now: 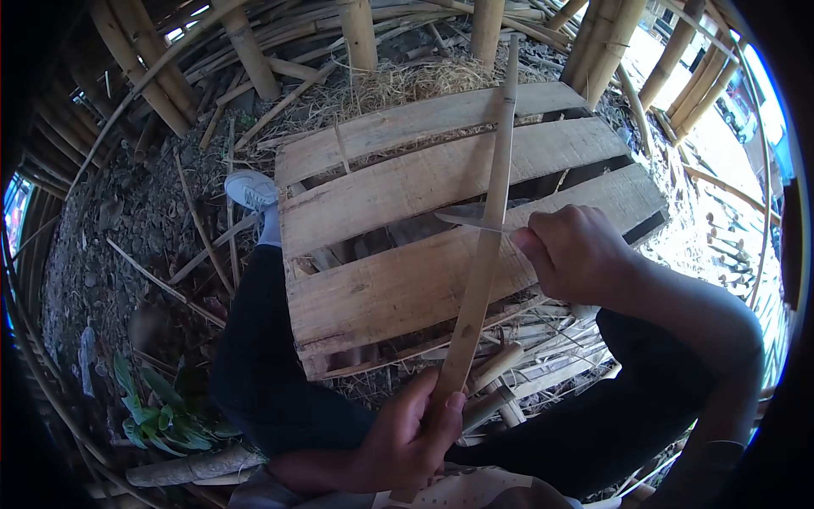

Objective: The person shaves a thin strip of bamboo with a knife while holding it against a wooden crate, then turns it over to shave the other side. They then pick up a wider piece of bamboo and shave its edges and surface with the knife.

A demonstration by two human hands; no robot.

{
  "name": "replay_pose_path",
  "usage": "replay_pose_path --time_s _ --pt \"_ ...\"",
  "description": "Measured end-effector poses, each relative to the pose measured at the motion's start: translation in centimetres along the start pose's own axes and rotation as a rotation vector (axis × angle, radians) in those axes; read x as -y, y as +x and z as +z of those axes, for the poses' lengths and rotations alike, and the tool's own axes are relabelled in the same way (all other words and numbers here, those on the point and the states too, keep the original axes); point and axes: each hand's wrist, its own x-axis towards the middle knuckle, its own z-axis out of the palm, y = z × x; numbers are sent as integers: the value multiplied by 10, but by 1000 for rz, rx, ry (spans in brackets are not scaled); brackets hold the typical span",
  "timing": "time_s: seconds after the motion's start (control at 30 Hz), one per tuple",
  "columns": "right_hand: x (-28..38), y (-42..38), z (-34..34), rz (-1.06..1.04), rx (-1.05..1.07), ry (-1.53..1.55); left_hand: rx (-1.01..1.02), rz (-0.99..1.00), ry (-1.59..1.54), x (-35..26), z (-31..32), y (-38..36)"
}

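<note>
A long split bamboo strip (pixel 492 220) slants upward across a slatted wooden crate (pixel 381 280). Its lower end is gripped in my left hand (pixel 415 433), the thumb lying along the strip. My right hand (pixel 581 254) is closed around a knife, whose handle is hidden in the fist. The knife's thin blade (pixel 462 220) points left and crosses the strip near its middle, with the tip showing past the left edge. Blade and strip appear to touch.
Bamboo posts (pixel 358 34) stand behind the crate, with straw (pixel 407 85) at their feet. Loose bamboo pieces (pixel 203 220) litter the ground on the left. Green leaves (pixel 161 407) lie at lower left. A white shoe (pixel 250 188) rests beside the crate; bamboo scraps (pixel 551 373) pile below it.
</note>
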Motion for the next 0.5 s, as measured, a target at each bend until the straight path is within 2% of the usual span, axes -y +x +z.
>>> replay_pose_path --time_s 0.03,0.07,0.1,0.13,0.2,0.27,0.33,0.5 --pt "4 -1 -2 -16 -37 50 1 2 0 -1 -2 2" --pt "11 -3 -6 -18 -39 48 27 -58 -138 -2 -6 4" --pt "22 -6 -13 -16 64 193 51 -120 -276 -3 -10 6" --pt "32 -10 -15 -16 167 338 48 -118 -274 -4 -16 8" --pt "49 -20 -10 -62 237 513 222 -147 -684 -1 -28 13" --pt "61 -26 -5 -93 229 561 263 -143 -712 5 -31 16" --pt "65 -28 0 -143 211 589 285 -215 -907 7 -31 14" --pt "70 -23 3 -136 246 576 284 -222 -942 10 -28 13"
